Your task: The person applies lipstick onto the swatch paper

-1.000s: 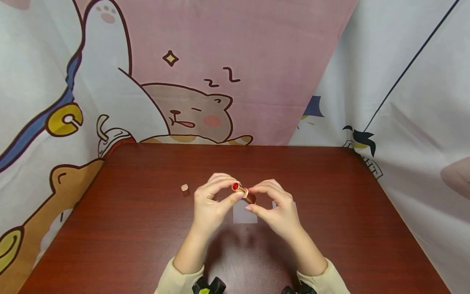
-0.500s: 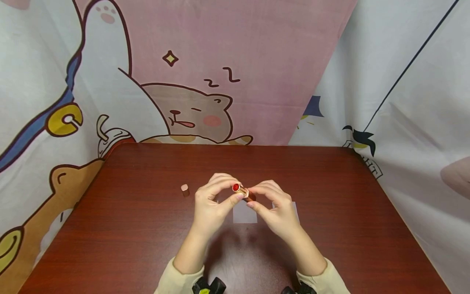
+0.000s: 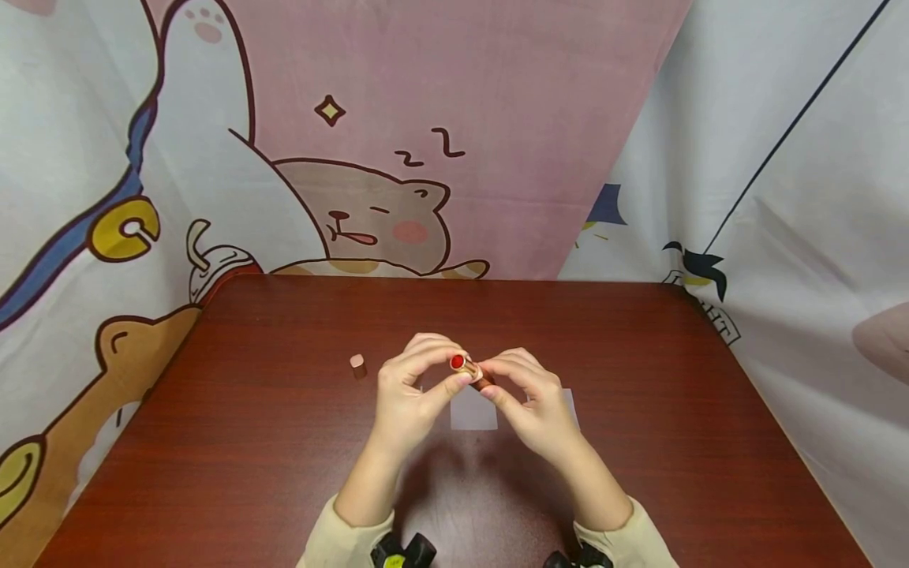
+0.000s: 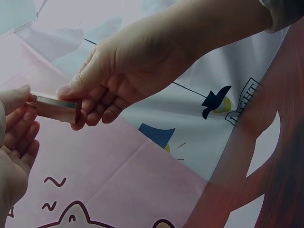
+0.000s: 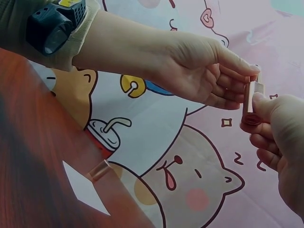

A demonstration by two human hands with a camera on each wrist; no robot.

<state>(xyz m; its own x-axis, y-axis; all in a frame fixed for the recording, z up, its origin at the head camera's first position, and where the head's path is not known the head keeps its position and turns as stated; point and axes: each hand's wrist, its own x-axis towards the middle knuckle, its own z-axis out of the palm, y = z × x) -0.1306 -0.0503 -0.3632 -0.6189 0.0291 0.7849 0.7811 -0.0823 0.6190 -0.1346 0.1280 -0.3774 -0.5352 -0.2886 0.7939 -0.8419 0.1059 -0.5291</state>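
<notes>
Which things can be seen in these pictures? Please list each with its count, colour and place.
table: one, brown, lower head view
printed cloth: count unclear, mainly pink and white, behind the table
lipstick: one, copper with red tip, above the table
papers: two, white, on the table
cap: one, copper, left of the papers
sleeves: two, pale yellow, bottom of head view
wrist cameras: two, black, at the sleeves
left hand: one, bare, pinching the lipstick near its tip
right hand: one, bare, pinching its base

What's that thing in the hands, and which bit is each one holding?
A lipstick: the left hand pinches its narrow gold neck, and the right hand pinches its wider base.
</notes>
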